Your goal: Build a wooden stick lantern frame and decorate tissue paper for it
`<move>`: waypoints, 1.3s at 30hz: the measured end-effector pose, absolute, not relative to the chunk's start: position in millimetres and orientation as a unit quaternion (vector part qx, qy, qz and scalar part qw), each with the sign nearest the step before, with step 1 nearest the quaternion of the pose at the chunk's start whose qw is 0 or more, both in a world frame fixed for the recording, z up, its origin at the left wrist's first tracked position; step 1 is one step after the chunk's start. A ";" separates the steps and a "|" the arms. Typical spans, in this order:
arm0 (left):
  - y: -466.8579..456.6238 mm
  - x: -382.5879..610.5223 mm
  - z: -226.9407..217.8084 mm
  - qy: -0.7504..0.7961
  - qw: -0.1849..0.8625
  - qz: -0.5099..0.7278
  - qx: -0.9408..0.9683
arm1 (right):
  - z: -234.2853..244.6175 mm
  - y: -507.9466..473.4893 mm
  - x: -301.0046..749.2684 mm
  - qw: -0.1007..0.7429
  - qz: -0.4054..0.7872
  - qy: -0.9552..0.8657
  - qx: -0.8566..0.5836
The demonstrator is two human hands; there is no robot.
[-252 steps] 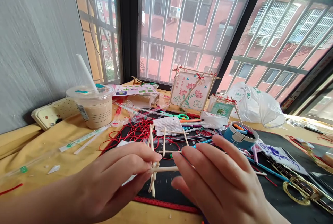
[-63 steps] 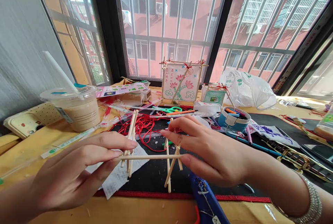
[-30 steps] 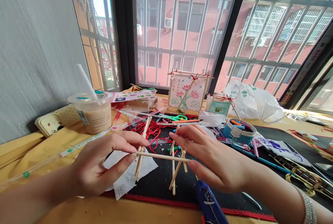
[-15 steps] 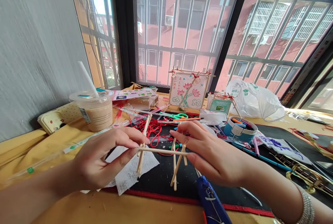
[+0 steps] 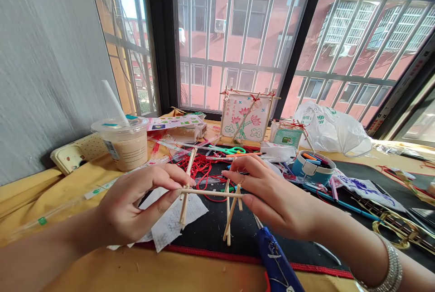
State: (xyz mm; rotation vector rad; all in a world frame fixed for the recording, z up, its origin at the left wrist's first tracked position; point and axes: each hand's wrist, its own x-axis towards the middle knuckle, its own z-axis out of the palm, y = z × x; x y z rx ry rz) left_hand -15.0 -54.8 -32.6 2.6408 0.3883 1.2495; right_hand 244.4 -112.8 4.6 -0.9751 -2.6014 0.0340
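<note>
**Left hand** [image 5: 132, 203]: closed in a pinch on one end of the frame, with the sticks pressed between thumb and fingers.
**Right hand** [image 5: 272, 197]: closed on the other end; the exact grip is partly hidden.
**Frame:** a bamboo-skewer frame [image 5: 210, 193] is held between both hands, above the black craft mat [image 5: 204, 233].
**Risk:** the joints could be slipped apart if either pinch is loosened, as no binding can be made out. Sticks could be dropped onto the blue tool [image 5: 275, 256], possibly a glue gun.
**Surface:** a paper towel [image 5: 173, 222] and red cord [image 5: 200, 169] are laid on the mat; yellow cloth [image 5: 102, 269] is spread beneath.
**Room:** a barred window [image 5: 207, 34] is faced, with a pink building [image 5: 224, 47] beyond.
</note>
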 end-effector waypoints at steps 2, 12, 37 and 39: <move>-54.4 -14.7 -32.6 0.138 0.106 0.423 0.889 | 4.4 -112.3 244.8 0.181 0.013 -0.920 -0.348; -56.1 -17.5 -32.9 0.139 0.113 0.417 0.891 | 0.5 -107.5 251.6 0.184 0.023 -0.922 -0.340; -48.5 -13.3 -26.8 0.150 0.080 0.381 0.909 | -10.7 -93.5 247.1 0.271 -0.108 -0.849 -0.441; -49.3 -13.8 -27.2 0.148 0.082 0.387 0.906 | -14.9 -89.1 248.0 0.281 -0.024 -0.830 -0.481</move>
